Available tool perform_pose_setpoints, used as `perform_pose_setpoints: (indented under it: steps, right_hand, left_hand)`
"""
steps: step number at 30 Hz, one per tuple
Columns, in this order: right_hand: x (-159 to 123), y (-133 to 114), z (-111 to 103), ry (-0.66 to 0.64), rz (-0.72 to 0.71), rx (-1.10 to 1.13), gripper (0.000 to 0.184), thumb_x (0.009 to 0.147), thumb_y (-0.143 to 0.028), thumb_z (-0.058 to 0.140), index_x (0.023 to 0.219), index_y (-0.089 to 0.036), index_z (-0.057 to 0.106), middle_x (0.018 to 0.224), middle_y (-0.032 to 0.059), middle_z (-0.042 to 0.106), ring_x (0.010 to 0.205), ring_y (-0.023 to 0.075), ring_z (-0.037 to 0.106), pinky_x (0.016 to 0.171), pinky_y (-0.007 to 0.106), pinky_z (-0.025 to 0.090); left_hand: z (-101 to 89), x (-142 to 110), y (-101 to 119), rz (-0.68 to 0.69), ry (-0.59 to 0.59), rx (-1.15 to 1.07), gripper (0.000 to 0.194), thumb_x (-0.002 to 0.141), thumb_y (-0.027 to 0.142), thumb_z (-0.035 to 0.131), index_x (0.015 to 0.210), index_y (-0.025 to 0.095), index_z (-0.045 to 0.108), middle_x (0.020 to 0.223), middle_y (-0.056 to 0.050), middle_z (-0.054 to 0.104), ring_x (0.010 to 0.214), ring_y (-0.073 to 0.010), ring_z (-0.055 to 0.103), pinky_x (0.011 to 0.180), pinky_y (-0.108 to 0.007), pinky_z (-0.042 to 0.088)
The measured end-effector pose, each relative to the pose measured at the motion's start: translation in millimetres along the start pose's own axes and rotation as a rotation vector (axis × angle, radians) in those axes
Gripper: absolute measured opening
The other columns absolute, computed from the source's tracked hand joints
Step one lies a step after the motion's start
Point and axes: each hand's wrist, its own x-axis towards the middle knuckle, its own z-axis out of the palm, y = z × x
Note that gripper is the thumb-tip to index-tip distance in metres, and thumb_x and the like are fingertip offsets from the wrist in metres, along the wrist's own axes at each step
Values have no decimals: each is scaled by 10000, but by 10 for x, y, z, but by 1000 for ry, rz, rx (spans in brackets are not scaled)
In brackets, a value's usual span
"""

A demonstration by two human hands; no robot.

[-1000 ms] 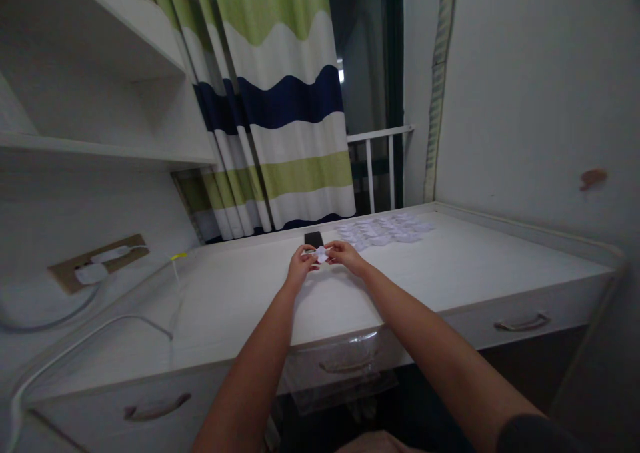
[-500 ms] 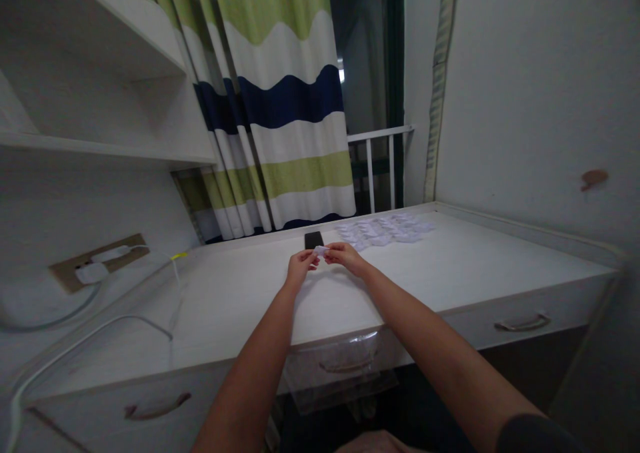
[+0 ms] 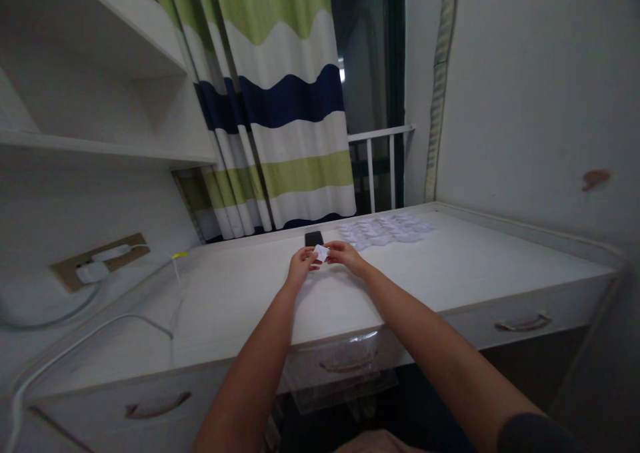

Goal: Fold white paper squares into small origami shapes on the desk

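Observation:
A small folded white paper piece (image 3: 321,253) is held between my two hands, above the white desk (image 3: 240,293). My left hand (image 3: 302,265) pinches its left side, and my right hand (image 3: 345,255) grips it from the right. Just behind the hands lies a dark flat rectangular object (image 3: 314,238), partly covered by them. Several rows of similar folded white papers (image 3: 383,230) lie on the desk, back and to the right.
A striped curtain (image 3: 300,140) hangs behind the desk's back edge. White shelves (image 3: 100,143) stand at upper left, above plugs in a power socket (image 3: 93,270) and a pale cable (image 3: 65,353). Clear plastic (image 3: 335,360) hangs over the front drawer.
The folded paper has been turned, showing a broader, diamond-like white face than before. Both hands stay in nearly the same place.

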Motion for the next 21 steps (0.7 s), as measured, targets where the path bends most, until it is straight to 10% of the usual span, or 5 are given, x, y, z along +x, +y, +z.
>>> perform_pose_setpoints:
  steps: [21]
  right_hand:
    - [79,54,-23,64,-118,-302,172,603,-303,610,599,-132,612,515,-7,560,483,78,457,469,198,343]
  left_hand:
    - [31,5,-30,72,-48,111,343,528,351,687,764,159,528,613,13,557,522,-116,568,460,-225,466]
